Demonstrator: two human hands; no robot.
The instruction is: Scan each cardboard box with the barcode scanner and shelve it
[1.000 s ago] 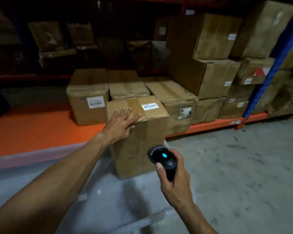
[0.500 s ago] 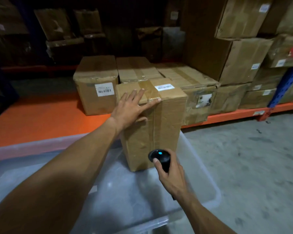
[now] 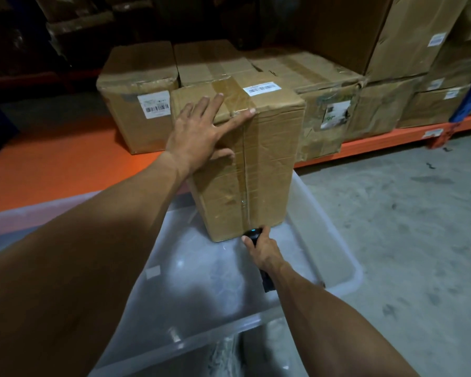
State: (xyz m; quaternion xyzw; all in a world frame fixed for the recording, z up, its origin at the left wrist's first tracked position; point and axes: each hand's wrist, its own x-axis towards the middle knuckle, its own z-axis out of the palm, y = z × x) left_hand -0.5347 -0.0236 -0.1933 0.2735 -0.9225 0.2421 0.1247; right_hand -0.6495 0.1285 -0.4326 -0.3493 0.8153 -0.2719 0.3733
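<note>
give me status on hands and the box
Left hand flat on the upright cardboard box. Right hand gripping the scanner at its base. Box standing in the clear bin, not shelved.

Right hand (image 3: 261, 247) hides most of the barcode scanner (image 3: 252, 234); label (image 3: 261, 87) print unreadable.

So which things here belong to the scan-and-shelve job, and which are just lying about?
In the job:
tall cardboard box
barcode scanner
left hand
right hand
orange shelf

Lying about:
clear plastic bin
labelled box
concrete floor
</note>
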